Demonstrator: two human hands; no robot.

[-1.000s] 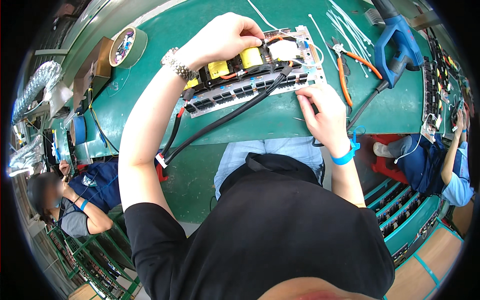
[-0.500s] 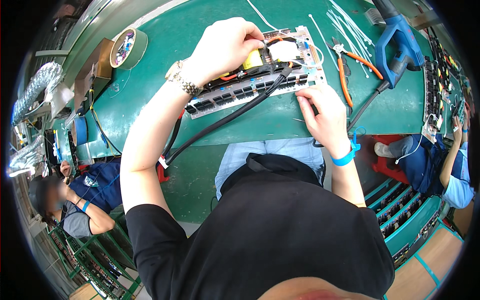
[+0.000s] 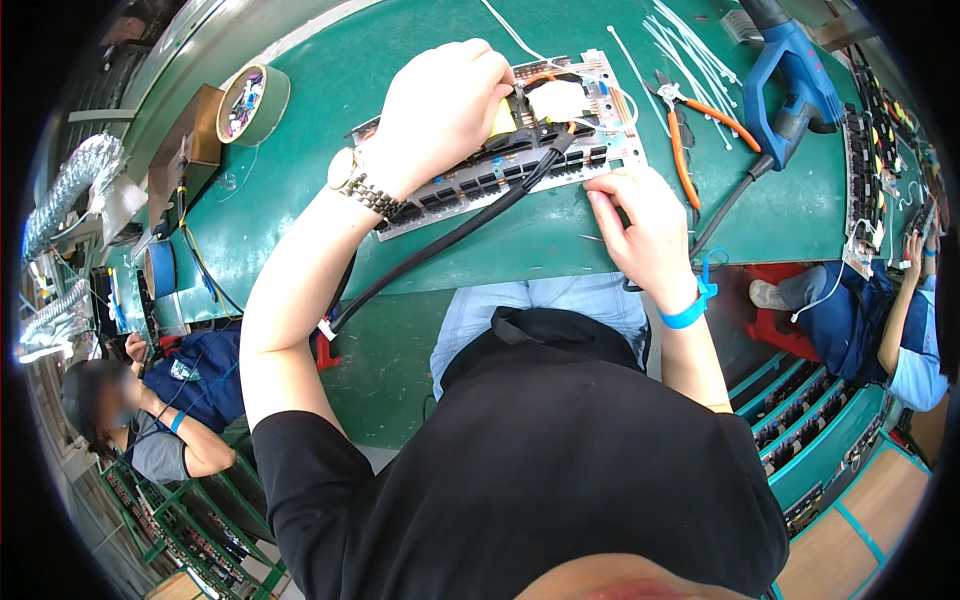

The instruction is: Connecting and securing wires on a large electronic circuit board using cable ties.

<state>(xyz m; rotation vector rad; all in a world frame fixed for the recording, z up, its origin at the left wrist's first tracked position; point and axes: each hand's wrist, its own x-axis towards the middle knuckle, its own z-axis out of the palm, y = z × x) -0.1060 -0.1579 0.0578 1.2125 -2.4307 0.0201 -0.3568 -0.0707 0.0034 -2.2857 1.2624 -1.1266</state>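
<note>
A long circuit board (image 3: pixel 627 143) lies tilted on the green bench, with black connectors along its near edge. My left hand (image 3: pixel 440 115) reaches across it from the left. Its thumb and fingertips close together beside a yellow-wrapped part (image 3: pixel 503 118); what they pinch is hidden. My right hand (image 3: pixel 640 220) is curled at the board's near right corner, thumb and forefinger at the edge. A white-covered part (image 3: pixel 558 101) sits right of the left fingertips. From the board a thick black cable (image 3: pixel 470 228) runs down left over the bench edge.
Orange-handled cutters (image 3: pixel 682 150), white cable ties (image 3: pixel 690 55) and a blue corded power tool (image 3: pixel 790 95) lie on the right. Left stand a round tub (image 3: pixel 270 112) of small parts, a cardboard box (image 3: pixel 205 150) and blue tape (image 3: pixel 159 268). Co-workers sit at both sides.
My left hand has turned and shifted slightly left, so the watch face shows and more of the yellow part is covered. My right hand stays at the board's corner.
</note>
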